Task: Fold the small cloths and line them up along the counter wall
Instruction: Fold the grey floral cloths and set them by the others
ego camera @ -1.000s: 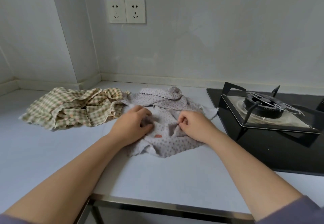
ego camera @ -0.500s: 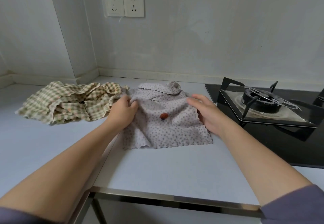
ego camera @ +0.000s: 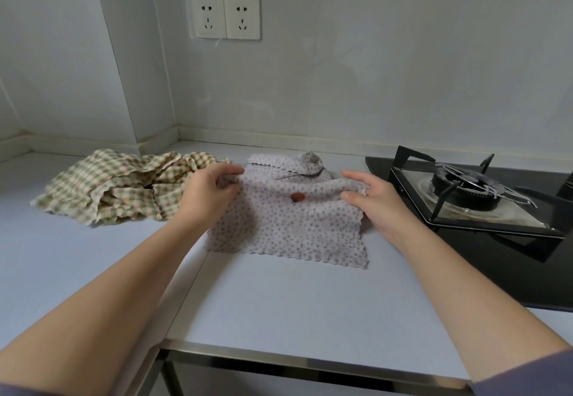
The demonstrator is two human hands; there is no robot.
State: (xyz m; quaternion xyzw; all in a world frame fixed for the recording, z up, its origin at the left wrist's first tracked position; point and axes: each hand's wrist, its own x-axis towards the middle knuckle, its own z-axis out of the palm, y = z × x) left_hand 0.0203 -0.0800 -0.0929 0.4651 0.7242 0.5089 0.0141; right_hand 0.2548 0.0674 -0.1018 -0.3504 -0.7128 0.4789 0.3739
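While no folded cloth is yet to be seen along the wall (ego camera: 372,85), the task is judged to be at an early stage. A grey dotted cloth (ego camera: 288,231) is laid on the pale counter (ego camera: 279,308), between a checked cloth (ego camera: 117,191) and a black gas hob (ego camera: 465,191). Its near half is spread fairly flat with the scalloped hem toward the counter's front edge, and a small reddish-brown mark (ego camera: 297,197) is seen near its middle. Its far part is raised in a ridge, and a bunched lump of the same dotted fabric is left behind that ridge, close to the wall. Whether this lump belongs to the same cloth or to a second one cannot be told. The far left corner of the dotted cloth is pinched by the left hand (ego camera: 214,197), with the fingers curled round the fabric. The right hand (ego camera: 376,203) is spread, its fingers kept nearly straight and the thumb apart, and it is set against the cloth's right edge, where no closed pinch is seen. The checked cloth is left crumpled in a heap, just beside the left hand and untouched by it. Two wall sockets (ego camera: 225,17) are mounted above the counter. The step in hand is taken to be the straightening of the dotted cloth before a first fold. The folding of both cloths and their lining up against the wall are left to be done.
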